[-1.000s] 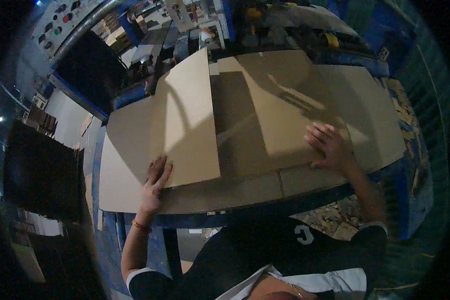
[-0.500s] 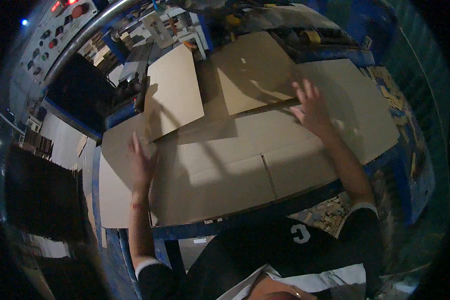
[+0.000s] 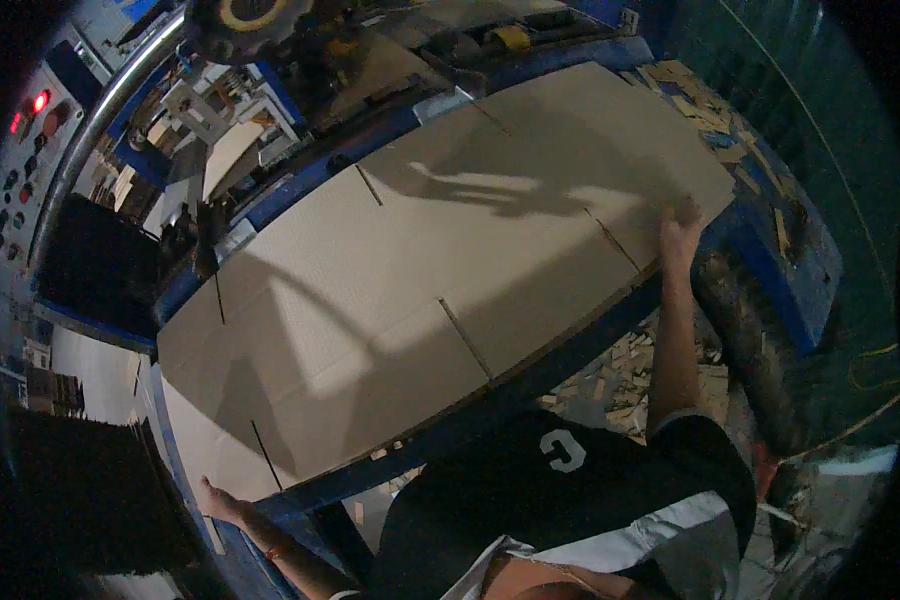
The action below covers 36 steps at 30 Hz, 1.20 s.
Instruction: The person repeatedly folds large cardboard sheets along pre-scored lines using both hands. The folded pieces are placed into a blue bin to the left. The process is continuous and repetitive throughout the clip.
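Note:
A large brown cardboard sheet point(image 3: 330, 290) with several dark slots cut in from its long edges lies flat across the blue machine bed. My right hand point(image 3: 681, 235) is at its right end, fingers over the top near the edge, seemingly gripping it. Beside the near left corner is my left hand point(image 3: 228, 503), with fingers stretched out against the edge; it holds nothing that I can see. Shadows fall over much of the board.
At the upper left stands a control panel point(image 3: 32, 165) with lit red lights, beside a curved metal bar point(image 3: 95, 120). A dark round machine part point(image 3: 250, 25) hangs at the back. Cardboard scraps point(image 3: 690, 110) lie at the far right; more offcuts point(image 3: 635, 375) lie below the bed.
The two smaller cardboard pieces that covered the far part of the sheet are gone from it, showing its slots. My hands have spread apart to the sheet's two ends. The view has shifted.

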Motion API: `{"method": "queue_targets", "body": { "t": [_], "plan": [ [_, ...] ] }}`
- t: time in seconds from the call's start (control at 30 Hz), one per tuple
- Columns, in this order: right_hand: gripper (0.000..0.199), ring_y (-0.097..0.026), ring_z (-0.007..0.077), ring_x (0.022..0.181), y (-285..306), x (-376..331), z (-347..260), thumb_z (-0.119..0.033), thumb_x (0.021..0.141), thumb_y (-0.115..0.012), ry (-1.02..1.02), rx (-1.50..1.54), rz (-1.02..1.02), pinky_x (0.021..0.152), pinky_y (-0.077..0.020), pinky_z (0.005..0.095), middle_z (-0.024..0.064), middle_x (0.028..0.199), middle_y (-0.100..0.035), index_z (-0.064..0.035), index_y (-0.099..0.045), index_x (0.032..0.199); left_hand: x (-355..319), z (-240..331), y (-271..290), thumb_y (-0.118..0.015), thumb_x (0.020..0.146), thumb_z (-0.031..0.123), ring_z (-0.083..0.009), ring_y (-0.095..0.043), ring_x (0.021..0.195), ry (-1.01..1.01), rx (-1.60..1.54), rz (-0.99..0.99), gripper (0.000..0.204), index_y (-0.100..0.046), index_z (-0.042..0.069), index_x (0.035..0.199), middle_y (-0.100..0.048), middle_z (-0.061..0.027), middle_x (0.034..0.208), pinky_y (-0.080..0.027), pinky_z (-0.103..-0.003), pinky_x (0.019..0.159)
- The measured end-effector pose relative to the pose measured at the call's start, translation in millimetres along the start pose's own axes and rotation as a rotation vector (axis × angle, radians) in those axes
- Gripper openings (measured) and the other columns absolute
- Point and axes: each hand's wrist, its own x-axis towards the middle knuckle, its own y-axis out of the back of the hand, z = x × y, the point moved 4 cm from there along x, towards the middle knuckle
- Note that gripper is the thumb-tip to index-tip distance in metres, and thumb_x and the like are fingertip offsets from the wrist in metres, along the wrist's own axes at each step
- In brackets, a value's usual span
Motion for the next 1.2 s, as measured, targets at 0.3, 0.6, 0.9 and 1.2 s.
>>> {"method": "queue_targets", "body": {
  "t": [0.3, 0.6, 0.9, 1.2],
  "plan": [
    [0.046, -0.049, 0.0238, 0.111, 52.7, 16.3, -57.4, -0.025, 0.086, -0.057, -0.263, 1.424, 0.236, 0.096, -0.0360, 0.0368, 0.0120, 0.120, -0.052, -0.0039, -0.046, 0.125, 34.2, 23.0, 56.2, -0.062, 0.077, 0.019, -0.0257, -0.057, 0.097, -0.356, -0.066, -0.146, 0.044, -0.052, 0.000, 0.115, -0.051, -0.0171, 0.114, -0.049, -0.035, 0.080],
    [0.037, -0.054, 0.0219, 0.099, 59.6, 64.3, -71.2, -0.013, 0.079, -0.066, -0.238, 1.067, -0.200, 0.085, -0.0443, 0.0340, 0.0107, 0.108, -0.057, -0.0011, -0.054, 0.112, 26.5, 39.3, 39.0, -0.054, 0.085, 0.012, -0.0235, -0.057, 0.097, 0.154, -0.769, -0.448, 0.026, -0.056, -0.003, 0.106, -0.060, -0.0134, 0.106, -0.045, -0.036, 0.087],
    [0.025, -0.053, 0.0288, 0.111, 93.5, -135.9, -128.6, -0.009, 0.081, -0.059, 0.796, 0.130, -0.624, 0.092, -0.0430, 0.0403, 0.0142, 0.112, -0.060, -0.0105, -0.063, 0.106, -168.6, 121.7, 11.3, -0.057, 0.085, 0.013, -0.0232, -0.054, 0.105, -0.656, -0.142, -0.545, 0.030, -0.054, -0.003, 0.111, -0.057, -0.0143, 0.114, -0.040, -0.034, 0.091],
    [0.041, -0.044, 0.0301, 0.122, 39.5, -151.5, -169.8, 0.007, 0.072, -0.049, 1.153, -0.011, -1.080, 0.106, -0.0247, 0.0479, 0.0101, 0.127, -0.052, -0.0086, -0.062, 0.109, -234.9, 166.7, -77.7, -0.057, 0.073, 0.018, -0.0365, -0.034, 0.128, -1.261, 0.467, -1.064, 0.049, -0.056, 0.019, 0.121, -0.042, -0.0083, 0.136, -0.025, -0.049, 0.107]
  ]
}}
